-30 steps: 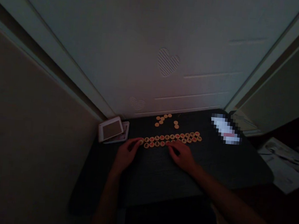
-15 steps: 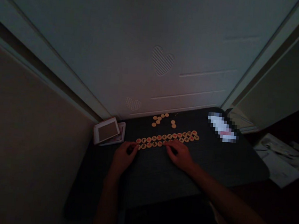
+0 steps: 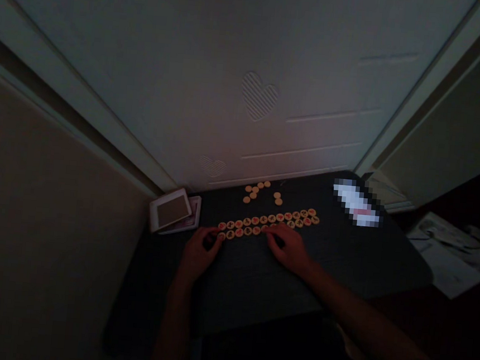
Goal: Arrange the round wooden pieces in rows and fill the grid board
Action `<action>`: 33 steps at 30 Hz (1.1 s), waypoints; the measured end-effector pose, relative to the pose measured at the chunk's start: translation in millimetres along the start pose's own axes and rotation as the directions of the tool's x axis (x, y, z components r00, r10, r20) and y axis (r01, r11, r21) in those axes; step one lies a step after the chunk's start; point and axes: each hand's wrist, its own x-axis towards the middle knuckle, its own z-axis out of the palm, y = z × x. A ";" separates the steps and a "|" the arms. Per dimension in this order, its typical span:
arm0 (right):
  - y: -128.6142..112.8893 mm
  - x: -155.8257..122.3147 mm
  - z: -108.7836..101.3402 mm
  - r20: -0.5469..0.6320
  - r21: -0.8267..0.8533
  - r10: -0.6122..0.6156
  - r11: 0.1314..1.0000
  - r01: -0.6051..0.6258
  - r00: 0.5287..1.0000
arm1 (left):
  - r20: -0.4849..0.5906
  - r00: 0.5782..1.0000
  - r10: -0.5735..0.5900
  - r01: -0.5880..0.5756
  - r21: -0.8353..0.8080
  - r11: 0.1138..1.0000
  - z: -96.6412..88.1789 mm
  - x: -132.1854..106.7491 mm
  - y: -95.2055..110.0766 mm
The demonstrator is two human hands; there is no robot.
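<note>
Two rows of round tan discs with red and black markings (image 3: 247, 221) cross the dark grey tabletop (image 3: 251, 293). The left hand (image 3: 200, 250) is at their left end, the right hand (image 3: 289, 249) at the front row's middle; the fingers are bent, slightly parted, and whether they grip any disc I cannot tell.
</note>
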 end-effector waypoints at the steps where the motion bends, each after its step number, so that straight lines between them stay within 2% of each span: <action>1: -0.3 0.1 -0.1 -0.003 -0.002 0.000 1.000 0.000 1.000 | -0.002 1.000 -0.003 0.003 0.004 1.000 -0.1 0.0 0.3; 11: 1.3 -0.4 0.4 0.001 0.007 0.013 1.000 -0.013 1.000 | -0.027 1.000 -0.015 0.015 -0.013 1.000 -6.6 5.3 1.6; 14: 0.4 0.4 -0.9 -0.009 0.016 0.027 1.000 -0.026 1.000 | -0.050 0.998 0.027 -0.027 -0.007 1.000 -12.2 15.8 10.1; 17: 0.1 0.9 -1.4 -0.012 0.029 0.041 0.999 -0.040 0.999 | -0.033 0.995 0.091 -0.091 0.012 0.996 -13.8 37.3 25.1; 22: 0.2 1.4 -0.9 -0.032 0.048 0.059 0.997 -0.057 0.998 | 0.041 0.974 0.223 -0.226 0.103 0.969 5.1 89.3 48.7; 26: 0.6 2.4 -1.8 -0.056 0.053 0.060 0.997 -0.058 0.997 | 0.104 0.971 0.213 -0.229 0.176 0.957 28.7 120.8 57.0; 29: 2.3 3.2 -1.8 -0.068 0.061 0.061 0.996 -0.057 0.996 | 0.133 0.976 0.171 -0.198 0.227 0.954 40.3 131.6 56.6; 33: 3.4 3.1 -0.7 -0.066 0.080 0.074 0.994 -0.068 0.995 | 0.163 0.974 0.155 -0.189 0.220 0.957 45.5 132.9 52.0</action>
